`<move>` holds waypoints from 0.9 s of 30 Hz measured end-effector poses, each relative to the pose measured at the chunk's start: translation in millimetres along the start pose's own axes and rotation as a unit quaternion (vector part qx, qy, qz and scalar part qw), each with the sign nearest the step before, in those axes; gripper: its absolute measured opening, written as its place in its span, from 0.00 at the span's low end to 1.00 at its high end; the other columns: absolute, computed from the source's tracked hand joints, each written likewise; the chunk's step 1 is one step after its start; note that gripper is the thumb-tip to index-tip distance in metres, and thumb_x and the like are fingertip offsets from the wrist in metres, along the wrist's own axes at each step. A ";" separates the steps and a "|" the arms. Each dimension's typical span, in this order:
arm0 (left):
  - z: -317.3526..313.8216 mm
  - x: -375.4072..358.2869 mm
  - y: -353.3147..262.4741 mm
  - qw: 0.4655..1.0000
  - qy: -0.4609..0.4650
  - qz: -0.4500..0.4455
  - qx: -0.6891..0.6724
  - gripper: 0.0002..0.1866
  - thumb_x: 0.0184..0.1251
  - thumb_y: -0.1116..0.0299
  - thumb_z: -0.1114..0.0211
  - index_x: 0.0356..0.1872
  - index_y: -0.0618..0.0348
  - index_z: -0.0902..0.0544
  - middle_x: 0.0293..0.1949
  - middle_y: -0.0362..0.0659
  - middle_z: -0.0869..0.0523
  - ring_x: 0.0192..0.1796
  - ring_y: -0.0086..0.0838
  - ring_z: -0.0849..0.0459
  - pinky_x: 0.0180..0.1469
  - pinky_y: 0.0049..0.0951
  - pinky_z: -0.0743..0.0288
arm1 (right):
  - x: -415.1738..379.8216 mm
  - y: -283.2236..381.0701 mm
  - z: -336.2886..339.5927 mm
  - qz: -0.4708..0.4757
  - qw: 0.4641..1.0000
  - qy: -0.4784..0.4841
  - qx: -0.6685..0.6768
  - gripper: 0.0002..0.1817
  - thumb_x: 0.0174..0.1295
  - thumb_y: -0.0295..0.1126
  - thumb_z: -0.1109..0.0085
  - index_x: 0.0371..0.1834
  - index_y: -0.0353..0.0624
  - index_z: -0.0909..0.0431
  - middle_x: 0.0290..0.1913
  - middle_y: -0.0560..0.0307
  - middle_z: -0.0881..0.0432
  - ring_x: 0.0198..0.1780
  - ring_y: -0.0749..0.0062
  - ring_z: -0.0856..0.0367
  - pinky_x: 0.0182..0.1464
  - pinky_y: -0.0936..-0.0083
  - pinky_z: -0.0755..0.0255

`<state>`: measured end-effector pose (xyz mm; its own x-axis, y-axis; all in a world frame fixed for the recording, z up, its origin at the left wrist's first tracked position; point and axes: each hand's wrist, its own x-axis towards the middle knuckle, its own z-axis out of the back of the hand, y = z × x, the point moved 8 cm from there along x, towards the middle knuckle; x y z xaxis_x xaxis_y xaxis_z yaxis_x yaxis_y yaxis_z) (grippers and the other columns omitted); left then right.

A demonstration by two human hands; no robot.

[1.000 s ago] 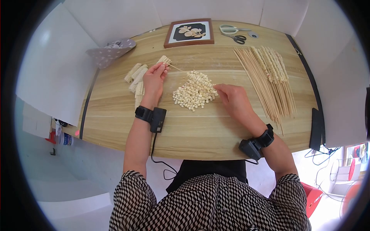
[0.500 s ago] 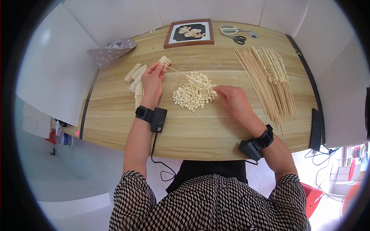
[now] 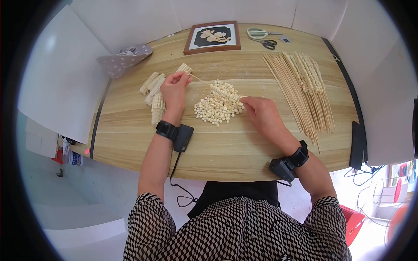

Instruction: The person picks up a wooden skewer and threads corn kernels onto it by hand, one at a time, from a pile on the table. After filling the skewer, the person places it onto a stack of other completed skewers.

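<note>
Over the pile: 1 stick, kernels on its near part. Long axis slants from left hand, fingers closed on far end, to right hand, nearer the kernels, fingertips together; what they grip, cannot tell.

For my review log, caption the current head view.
Left hand holds a skewer over loose corn kernels, right hand near its far end.

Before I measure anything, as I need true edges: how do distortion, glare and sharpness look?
Head view: strong lens curvature bows the table, and black fills the corners; head view: washed-out brightness around the red box, with a softer glare on the left panel; head view: kernels discernible, but too small for fine detail.
</note>
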<state>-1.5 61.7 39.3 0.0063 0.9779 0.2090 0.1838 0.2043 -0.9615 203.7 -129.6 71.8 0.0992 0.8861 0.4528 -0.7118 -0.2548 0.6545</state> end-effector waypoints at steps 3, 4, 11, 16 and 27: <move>-8.4 -5.9 -5.5 1.000 0.016 -0.015 0.000 0.05 0.62 0.80 0.37 0.38 0.70 0.20 0.36 0.47 0.15 0.36 0.26 0.15 0.41 0.20 0.18 | 0.1 0.7 0.3 0.003 1.000 -0.003 0.000 0.09 0.58 0.23 0.46 0.41 0.36 0.20 0.30 0.39 0.20 0.35 0.45 0.20 0.38 0.57 0.26; -13.7 -9.0 -3.6 0.999 0.035 0.000 -0.002 0.05 0.63 0.80 0.37 0.38 0.70 0.19 0.36 0.46 0.15 0.35 0.26 0.15 0.41 0.20 0.18 | 0.3 1.2 0.5 0.005 1.000 -0.006 0.000 0.09 0.58 0.23 0.46 0.41 0.36 0.20 0.30 0.39 0.20 0.34 0.44 0.20 0.38 0.57 0.26; -44.3 -32.0 -4.7 0.991 0.133 0.020 -0.007 0.04 0.64 0.79 0.38 0.38 0.68 0.19 0.36 0.45 0.15 0.36 0.25 0.15 0.42 0.20 0.18 | 0.9 2.5 4.4 0.005 1.000 -0.026 0.005 0.09 0.59 0.23 0.46 0.40 0.35 0.21 0.29 0.39 0.20 0.33 0.44 0.20 0.37 0.57 0.26; -55.1 -43.8 2.5 0.982 0.185 0.044 -0.020 0.05 0.66 0.78 0.40 0.41 0.67 0.20 0.37 0.44 0.15 0.38 0.24 0.15 0.45 0.21 0.18 | 0.9 -0.4 5.1 0.005 0.999 -0.037 0.004 0.07 0.60 0.24 0.46 0.39 0.36 0.21 0.28 0.39 0.20 0.33 0.44 0.21 0.36 0.57 0.27; -41.5 -26.9 5.8 0.980 0.169 -0.031 0.097 0.05 0.64 0.75 0.36 0.38 0.65 0.17 0.34 0.39 0.15 0.34 0.19 0.17 0.36 0.19 0.23 | 2.9 -5.0 9.4 -0.012 0.999 -0.046 -0.011 0.08 0.60 0.24 0.45 0.40 0.36 0.20 0.31 0.39 0.19 0.34 0.45 0.20 0.37 0.60 0.26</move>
<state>40.2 34.8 35.5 0.3329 0.8991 0.2842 0.0041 0.3001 -0.9539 214.1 -129.3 75.5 0.1786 0.8523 0.4916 -0.7230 -0.2252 0.6531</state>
